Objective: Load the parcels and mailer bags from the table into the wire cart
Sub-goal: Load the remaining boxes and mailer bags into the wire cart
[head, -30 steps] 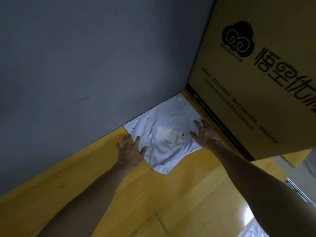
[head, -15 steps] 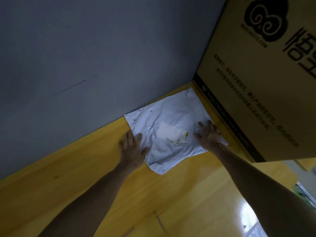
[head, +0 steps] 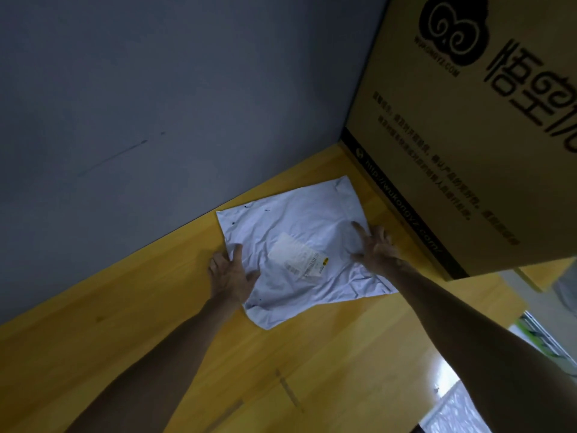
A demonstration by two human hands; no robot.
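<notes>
1. Your white mailer bag (head: 296, 242) has slid clear of the cardboard box (head: 468, 151) since earlier.
2. Your left hand (head: 232, 276) and right hand (head: 376, 250) press its side edges, fingers splayed, not curled.
3. Lifted so, limp film could slip free.
4. It lies crumpled, label up, on the table (head: 156, 323) by the wall (head: 156, 104).

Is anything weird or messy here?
Only the white mailer bag: it lies wrinkled and crooked to the wall on the yellow table. No tear or spill shows.
</notes>
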